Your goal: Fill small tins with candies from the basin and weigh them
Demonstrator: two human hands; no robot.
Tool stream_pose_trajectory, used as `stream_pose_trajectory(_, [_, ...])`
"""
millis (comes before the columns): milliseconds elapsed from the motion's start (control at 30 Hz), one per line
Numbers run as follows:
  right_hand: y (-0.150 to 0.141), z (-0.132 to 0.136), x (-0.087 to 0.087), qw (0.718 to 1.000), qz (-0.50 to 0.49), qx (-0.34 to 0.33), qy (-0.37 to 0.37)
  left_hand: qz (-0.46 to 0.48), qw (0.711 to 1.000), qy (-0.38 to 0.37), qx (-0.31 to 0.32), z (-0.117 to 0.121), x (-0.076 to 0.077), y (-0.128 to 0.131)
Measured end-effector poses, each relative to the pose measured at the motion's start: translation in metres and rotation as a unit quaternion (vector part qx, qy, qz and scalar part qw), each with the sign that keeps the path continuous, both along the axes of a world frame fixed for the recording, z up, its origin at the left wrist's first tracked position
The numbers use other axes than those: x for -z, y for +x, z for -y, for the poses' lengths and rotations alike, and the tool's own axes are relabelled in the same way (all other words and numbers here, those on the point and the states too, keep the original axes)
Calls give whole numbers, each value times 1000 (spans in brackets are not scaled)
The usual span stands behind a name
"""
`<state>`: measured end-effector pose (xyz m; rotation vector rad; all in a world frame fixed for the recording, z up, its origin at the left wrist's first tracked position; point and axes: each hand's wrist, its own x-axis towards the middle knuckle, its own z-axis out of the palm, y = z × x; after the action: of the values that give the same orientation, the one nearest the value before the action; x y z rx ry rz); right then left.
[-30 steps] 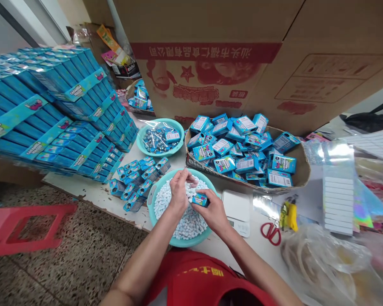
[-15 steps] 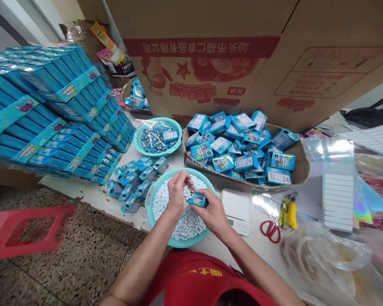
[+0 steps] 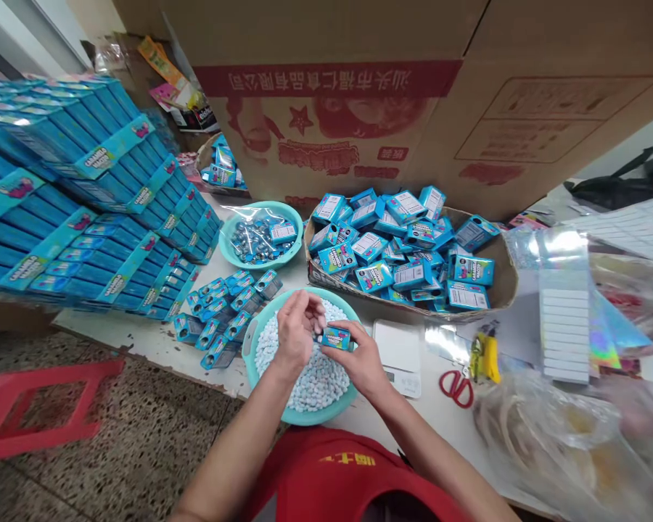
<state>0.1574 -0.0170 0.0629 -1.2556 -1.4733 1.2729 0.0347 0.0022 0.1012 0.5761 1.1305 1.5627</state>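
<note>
Plainly lettered: a small blue box (image 3: 335,338) over white pellets (image 3: 318,380)

CARAMELO reads on the small blue box and on the stacked display packs (image 3: 114,152); upside-down Chinese characters cross the red band of the large carton (image 3: 326,36). The right hand (image 3: 366,362) has its grip closed around the box, above the basin (image 3: 318,417) of pellets. The left hand (image 3: 295,330) is cupped at the box's end; whether its grip holds pellets, I cannot tell. Windowed boxes (image 3: 226,319), a scale (image 3: 396,348) and red scissors (image 3: 456,388) sit around on the tabletop (image 3: 432,399).

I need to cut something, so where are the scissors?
In the head view's right half, the scissors lie just right of the scale, below-left of the yellow tool.
</note>
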Motion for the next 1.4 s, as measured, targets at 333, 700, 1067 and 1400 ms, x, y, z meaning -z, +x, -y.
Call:
stream_pose_trajectory(333, [42,12,-16,1000,-1,15,-7,-553,816,-61,158,-6,106,-62])
stream_pose_trajectory(700, [52,12,-5,996,59,63,5,-667,721,-102,156,14,146,-25])
stream_pose_trajectory(1067, [32,20,1,989,139,-9,43,-86,980,-178,-29,25,87,-27])
stream_pose_trajectory(1400, [0,18,-4,954,257,-79,134,111,988,-63,-87,18,19,-8])
